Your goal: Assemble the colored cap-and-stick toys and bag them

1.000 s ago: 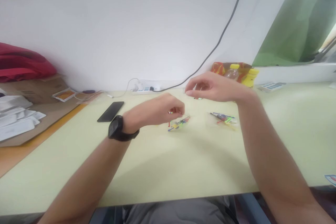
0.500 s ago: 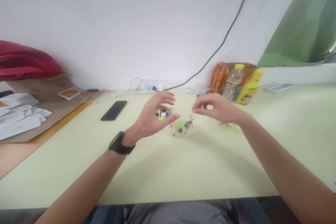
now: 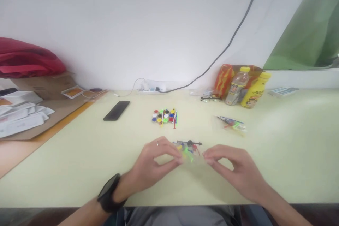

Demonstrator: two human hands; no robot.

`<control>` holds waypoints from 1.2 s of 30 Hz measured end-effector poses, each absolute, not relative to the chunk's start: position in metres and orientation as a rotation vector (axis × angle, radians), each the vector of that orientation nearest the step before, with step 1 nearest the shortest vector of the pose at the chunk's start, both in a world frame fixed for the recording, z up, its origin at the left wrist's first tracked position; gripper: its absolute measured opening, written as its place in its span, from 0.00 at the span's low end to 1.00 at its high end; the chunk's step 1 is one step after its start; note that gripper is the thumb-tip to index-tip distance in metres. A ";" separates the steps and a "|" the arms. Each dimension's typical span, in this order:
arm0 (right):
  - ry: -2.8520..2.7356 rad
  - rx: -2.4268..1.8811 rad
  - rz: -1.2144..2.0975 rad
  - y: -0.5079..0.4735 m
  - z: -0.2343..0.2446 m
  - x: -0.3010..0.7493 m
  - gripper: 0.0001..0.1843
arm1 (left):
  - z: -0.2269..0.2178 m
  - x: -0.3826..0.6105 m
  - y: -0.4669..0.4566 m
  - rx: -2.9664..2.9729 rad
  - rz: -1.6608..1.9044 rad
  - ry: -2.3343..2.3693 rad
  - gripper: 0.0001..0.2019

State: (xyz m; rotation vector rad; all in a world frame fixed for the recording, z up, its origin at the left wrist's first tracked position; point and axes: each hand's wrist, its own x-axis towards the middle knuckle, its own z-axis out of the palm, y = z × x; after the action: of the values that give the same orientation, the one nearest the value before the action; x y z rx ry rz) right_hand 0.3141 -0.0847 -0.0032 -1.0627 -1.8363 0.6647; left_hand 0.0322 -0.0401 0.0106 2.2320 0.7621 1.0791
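A small clear plastic bag (image 3: 188, 152) with colourful plastic pieces in it is between my two hands, low over the table near its front edge. A black arrow-shaped pointer (image 3: 189, 143) shows along its far side, with yellow, green, blue and red bits below. My left hand (image 3: 159, 159) pinches the bag's left edge between thumb and fingers. On the other side, my right hand (image 3: 233, 167) is closed in a pinch at the bag's right edge; the film there is hard to make out. Beyond the hands lies a cluster of coloured discs and small sticks (image 3: 164, 116).
Another clear bag of plastic pieces (image 3: 231, 125) lies to the right. A black phone (image 3: 116, 110) is at the left. Glasses (image 3: 210, 99), a clear bottle (image 3: 237, 86) and a yellow bottle (image 3: 256, 91) stand farther back. Papers (image 3: 25, 116) and a carton (image 3: 50, 86) occupy the far left.
Both hands have come down toward me, with the bag of pieces between them. My left hand's spread fingers have closed into a pinch. The disc cluster and right-hand bag are now uncovered.
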 end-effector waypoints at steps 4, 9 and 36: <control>-2.019 -1.012 0.568 -0.109 -0.029 0.312 0.14 | -0.009 0.018 -0.059 2.535 0.868 0.677 0.07; -2.148 -1.009 0.537 -0.114 -0.040 0.312 0.15 | -0.014 0.014 -0.070 2.698 0.577 0.788 0.09; -2.035 -1.308 0.448 -0.113 -0.048 0.290 0.15 | -0.020 0.034 -0.086 2.128 0.737 1.277 0.13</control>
State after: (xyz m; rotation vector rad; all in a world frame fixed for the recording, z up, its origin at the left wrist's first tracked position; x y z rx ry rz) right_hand 0.2896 -0.1133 -0.0479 -1.3075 -2.0347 0.4482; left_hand 0.0338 -0.0863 -0.0204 2.1276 1.2766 0.7366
